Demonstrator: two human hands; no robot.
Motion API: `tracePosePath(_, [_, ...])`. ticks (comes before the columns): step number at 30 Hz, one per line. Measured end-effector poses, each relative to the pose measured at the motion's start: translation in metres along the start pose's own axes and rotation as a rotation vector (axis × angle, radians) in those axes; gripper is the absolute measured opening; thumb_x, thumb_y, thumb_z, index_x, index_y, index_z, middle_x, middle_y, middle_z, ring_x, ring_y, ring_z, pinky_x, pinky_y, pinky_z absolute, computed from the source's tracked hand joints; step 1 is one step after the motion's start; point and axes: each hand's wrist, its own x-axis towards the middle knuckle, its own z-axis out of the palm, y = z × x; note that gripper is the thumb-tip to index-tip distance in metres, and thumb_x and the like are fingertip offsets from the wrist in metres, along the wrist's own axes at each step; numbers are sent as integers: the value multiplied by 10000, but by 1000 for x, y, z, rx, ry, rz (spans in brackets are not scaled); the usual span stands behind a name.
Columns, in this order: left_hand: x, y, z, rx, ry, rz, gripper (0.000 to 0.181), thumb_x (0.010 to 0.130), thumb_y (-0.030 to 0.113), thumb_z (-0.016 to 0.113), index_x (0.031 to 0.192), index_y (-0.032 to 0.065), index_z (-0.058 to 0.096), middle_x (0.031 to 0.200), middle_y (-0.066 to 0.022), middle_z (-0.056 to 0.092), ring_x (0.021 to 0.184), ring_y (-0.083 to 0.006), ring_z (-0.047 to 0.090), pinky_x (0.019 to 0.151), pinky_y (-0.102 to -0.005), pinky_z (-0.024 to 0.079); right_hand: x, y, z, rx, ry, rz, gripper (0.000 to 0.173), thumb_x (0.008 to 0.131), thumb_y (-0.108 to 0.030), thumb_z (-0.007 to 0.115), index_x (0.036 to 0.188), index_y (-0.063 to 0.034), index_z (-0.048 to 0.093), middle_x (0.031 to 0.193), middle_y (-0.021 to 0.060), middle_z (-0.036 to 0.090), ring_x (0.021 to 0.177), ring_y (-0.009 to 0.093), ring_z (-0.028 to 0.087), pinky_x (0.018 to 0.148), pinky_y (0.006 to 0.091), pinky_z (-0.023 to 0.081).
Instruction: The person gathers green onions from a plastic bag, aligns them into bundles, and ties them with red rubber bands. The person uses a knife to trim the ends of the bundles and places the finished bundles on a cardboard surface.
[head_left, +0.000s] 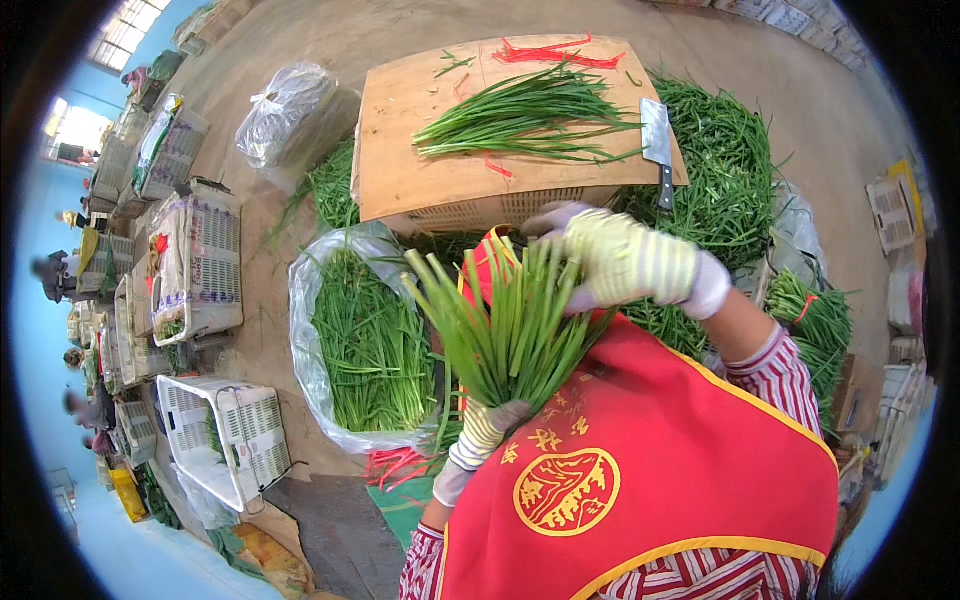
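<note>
My left hand (491, 429), in a striped knit glove, grips a thick bunch of garlic chives (514, 322) low in front of the red apron (675, 435). The pale cut ends of the bunch point up and away from me. My right hand (630, 255), gloved alike and blurred by motion, is at the upper right of those ends, its thumb and fingers apart. Beyond both hands, a loose pile of chives (525, 116) lies on a wooden board (390, 180). At the board's right edge rests a cleaver (656, 135) with a black handle.
Red ties (559, 54) lie on the board's far side. A plastic-lined container (300, 360) of chives stands left; a large chive heap (712, 157) is at right, near a tied bundle (806, 307). White crates (225, 435) and a clear plastic bag (289, 120) stand leftward. People are far left.
</note>
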Motion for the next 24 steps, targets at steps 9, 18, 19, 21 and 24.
tracePosePath(9, [-1,-19,-20,183,220,-5,591,684,97,767,1206,25,501,1124,-96,596,1004,-207,569,893,-343,454,47,-17,0,1235,433,573,207,857,-300,568,813,-101,532,582,-51,426,465,74,405,413,237,319])
tracePosePath(18, [-1,-32,-23,145,246,-65,572,705,92,733,1223,39,496,1157,-96,578,1006,-218,563,925,-360,429,23,-24,-20,-310,109,6,429,688,-315,677,1007,-37,610,1176,211,526,1101,359,493,891,442,425])
tracePosePath(19, [0,-29,-21,149,246,-35,564,708,92,731,1219,38,499,1153,-95,581,1009,-217,563,928,-360,427,27,-24,-8,-283,-15,-53,384,705,-328,660,963,-46,622,1111,199,574,1038,343,546,832,432,463])
tracePosePath(21, [-2,-23,-17,156,262,23,547,714,93,726,1212,36,506,1144,-94,587,1013,-217,564,933,-359,424,40,-29,4,-253,-344,126,280,744,-320,625,887,-79,635,887,142,638,829,334,617,684,415,500])
tracePosePath(24, [-4,-22,-18,184,254,36,538,718,94,724,1209,36,510,1137,-94,595,1023,-217,564,938,-359,422,38,31,24,-179,335,-53,274,805,-346,582,836,-76,613,650,129,595,625,330,597,628,406,484])
